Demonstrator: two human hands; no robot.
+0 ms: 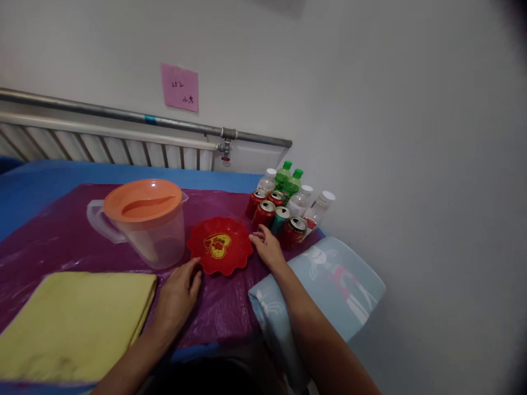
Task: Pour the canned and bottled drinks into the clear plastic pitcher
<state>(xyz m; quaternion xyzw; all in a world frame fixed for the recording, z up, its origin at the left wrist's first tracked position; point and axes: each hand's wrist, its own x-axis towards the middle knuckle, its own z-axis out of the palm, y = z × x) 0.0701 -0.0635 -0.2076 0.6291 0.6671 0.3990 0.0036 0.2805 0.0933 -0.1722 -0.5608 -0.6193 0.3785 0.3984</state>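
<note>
A red plate with a scalloped rim and a yellow printed design lies flat on purple plastic sheeting. My left hand is at its lower left, thumb and fingers apart, fingertips at the rim. On the plate's right side my right hand has loosely bent fingers close to the rim; I cannot tell whether they touch it. Neither hand is visibly gripping anything. Left of the plate stands a clear plastic pitcher with an orange lid. A red drink can stands just beyond my right hand.
Several drink cans and plastic bottles crowd the right back corner. A folded yellow cloth lies at front left. Light-blue patterned fabric hangs over the right edge, under my right forearm. Behind are a radiator and a pipe.
</note>
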